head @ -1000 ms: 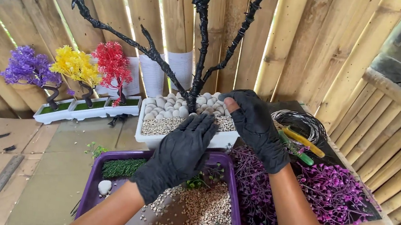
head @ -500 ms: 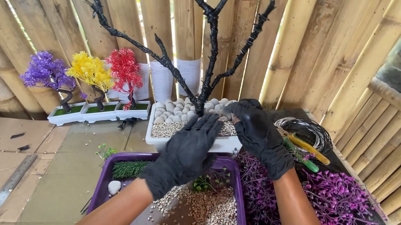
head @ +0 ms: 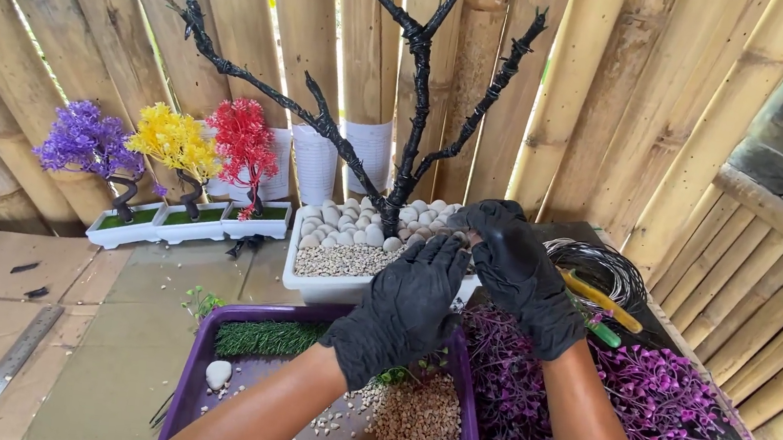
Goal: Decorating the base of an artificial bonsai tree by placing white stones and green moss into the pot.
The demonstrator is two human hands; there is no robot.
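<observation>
left black-gloved hand reaching forward, fingers spread | right black-gloved hand curling, fingertips seemingly pinching | bare forearms extending

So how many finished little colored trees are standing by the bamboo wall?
3, in a row of small white pots at the left: a purple tree, a yellow tree in the middle, and a red tree nearest the bare black tree. None looks hidden.

Both hands, the left hand and the right hand, wear black, slightly glossy, wrinkled gloves; forearms bare, no sleeves.
</observation>
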